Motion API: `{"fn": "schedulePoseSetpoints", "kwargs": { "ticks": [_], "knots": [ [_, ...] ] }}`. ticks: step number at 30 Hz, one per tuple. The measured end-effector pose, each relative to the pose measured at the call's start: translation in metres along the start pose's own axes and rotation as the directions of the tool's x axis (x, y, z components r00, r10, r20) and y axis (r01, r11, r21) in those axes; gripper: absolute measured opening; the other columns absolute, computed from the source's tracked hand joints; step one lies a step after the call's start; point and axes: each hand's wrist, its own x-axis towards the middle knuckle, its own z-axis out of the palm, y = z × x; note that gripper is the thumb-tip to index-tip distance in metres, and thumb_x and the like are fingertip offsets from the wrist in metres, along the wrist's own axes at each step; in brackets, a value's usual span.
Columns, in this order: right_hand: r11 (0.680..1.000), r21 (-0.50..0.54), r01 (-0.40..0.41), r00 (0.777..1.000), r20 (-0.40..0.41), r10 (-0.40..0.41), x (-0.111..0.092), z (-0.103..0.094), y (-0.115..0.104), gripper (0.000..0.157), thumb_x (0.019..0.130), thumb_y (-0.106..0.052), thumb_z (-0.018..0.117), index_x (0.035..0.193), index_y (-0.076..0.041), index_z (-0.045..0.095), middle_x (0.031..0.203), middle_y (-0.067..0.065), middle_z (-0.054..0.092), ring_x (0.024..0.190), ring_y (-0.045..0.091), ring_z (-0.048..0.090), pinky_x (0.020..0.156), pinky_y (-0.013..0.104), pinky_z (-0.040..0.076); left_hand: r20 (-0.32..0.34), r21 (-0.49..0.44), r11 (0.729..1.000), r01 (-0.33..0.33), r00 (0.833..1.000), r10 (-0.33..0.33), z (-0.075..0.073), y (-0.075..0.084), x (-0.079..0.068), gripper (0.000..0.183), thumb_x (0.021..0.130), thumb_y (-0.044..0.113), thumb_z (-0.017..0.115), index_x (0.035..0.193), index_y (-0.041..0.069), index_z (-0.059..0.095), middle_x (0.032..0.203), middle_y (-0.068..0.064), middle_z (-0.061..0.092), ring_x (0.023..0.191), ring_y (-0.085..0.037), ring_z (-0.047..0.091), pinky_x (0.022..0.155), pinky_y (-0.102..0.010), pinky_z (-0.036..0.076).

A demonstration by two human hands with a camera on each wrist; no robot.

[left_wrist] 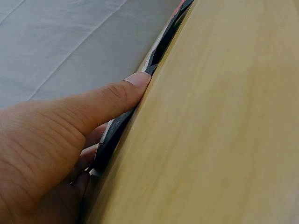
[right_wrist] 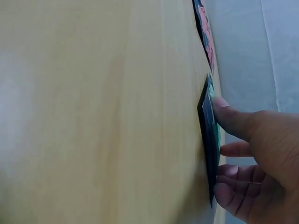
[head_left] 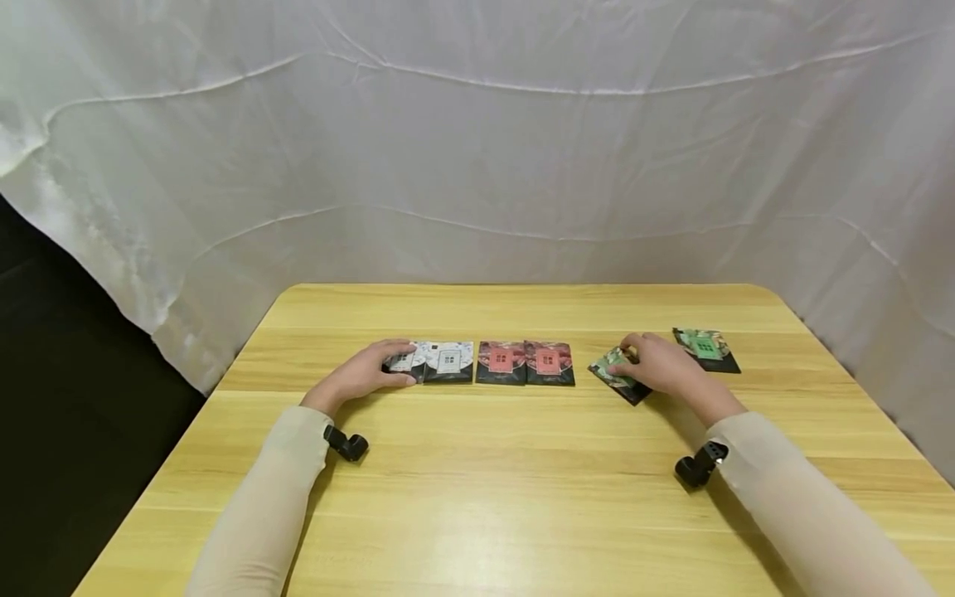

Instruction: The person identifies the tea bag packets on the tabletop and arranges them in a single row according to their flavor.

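My left hand grips the leftmost white-and-black flat sachet, thumb at its near edge and fingers about its far and left sides. A second white-and-black sachet lies against it on the right. My right hand holds a green-and-black sachet, which sits turned at an angle. In the right wrist view, the thumb lies on that sachet's printed face and the fingertips meet its edge. Another green-and-black sachet lies just beyond the right hand.
Two red-and-black sachets lie side by side, slightly overlapping, between the hands. All sachets are toward the far side of a light wooden table. Behind the table hangs a pale curtain. Each wrist wears a small black camera.
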Motion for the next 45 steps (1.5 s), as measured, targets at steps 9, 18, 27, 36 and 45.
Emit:
{"fn": "schedulePoseSetpoints", "kwargs": {
  "ticks": [9, 18, 27, 36, 45],
  "knots": [
    [0.995, -0.006, -0.104, 0.994, -0.017, 0.104, 0.008, 0.003, 0.0, 0.072, 0.089, -0.061, 0.06, 0.127, 0.0, 0.056, 0.11, 0.022, 0.066, 0.086, 0.033, 0.064, 0.067, 0.049, 0.053, 0.0, 0.007, 1.0, -0.005, 1.0, 0.005, 0.0, 0.001, -0.001, 0.074, 0.089, 0.045, 0.07, 0.15, 0.013, 0.042, 0.156, -0.015, 0.031, 0.143, -0.037, 0.025, 0.115, -0.056, 0.022],
    [0.998, 0.045, -0.044, 0.998, -0.049, 0.046, 0.007, 0.001, 0.0, 0.062, 0.091, -0.053, 0.063, 0.126, -0.001, 0.06, 0.108, 0.021, 0.066, 0.092, 0.036, 0.063, 0.074, 0.052, 0.052, 0.004, 0.009, 1.0, 0.006, 1.0, -0.006, 0.001, 0.001, -0.001, 0.074, 0.089, 0.045, 0.07, 0.15, 0.014, 0.042, 0.156, -0.014, 0.031, 0.143, -0.037, 0.025, 0.115, -0.056, 0.021],
    [0.981, 0.091, 0.17, 0.985, 0.0, -0.17, 0.004, -0.001, 0.011, 0.064, 0.085, -0.048, 0.073, 0.135, -0.012, 0.061, 0.137, 0.015, 0.056, 0.126, 0.043, 0.048, 0.1, 0.062, 0.039, 0.001, 0.013, 1.0, -0.007, 1.0, 0.007, 0.0, -0.001, -0.001, 0.075, 0.089, 0.046, 0.07, 0.15, 0.013, 0.042, 0.156, -0.016, 0.031, 0.142, -0.038, 0.025, 0.114, -0.057, 0.022],
    [0.981, 0.037, 0.189, 0.982, 0.019, -0.19, 0.006, 0.001, 0.009, 0.063, 0.091, -0.05, 0.064, 0.139, -0.009, 0.057, 0.142, 0.018, 0.051, 0.13, 0.046, 0.042, 0.105, 0.062, 0.034, 0.003, 0.005, 1.0, 0.007, 1.0, -0.007, 0.0, -0.002, -0.002, 0.073, 0.089, 0.046, 0.07, 0.15, 0.015, 0.042, 0.156, -0.013, 0.031, 0.143, -0.035, 0.025, 0.115, -0.056, 0.023],
    [0.952, 0.092, 0.293, 0.942, 0.143, -0.304, 0.004, -0.015, 0.013, 0.059, 0.095, -0.028, 0.066, 0.144, 0.0, 0.047, 0.147, 0.026, 0.041, 0.133, 0.05, 0.034, 0.106, 0.064, 0.031, 0.008, 0.009, 1.0, 0.012, 1.0, -0.012, 0.0, -0.001, 0.001, 0.073, 0.09, 0.046, 0.069, 0.15, 0.017, 0.042, 0.157, -0.012, 0.03, 0.144, -0.034, 0.024, 0.115, -0.055, 0.022]
  ]
}}
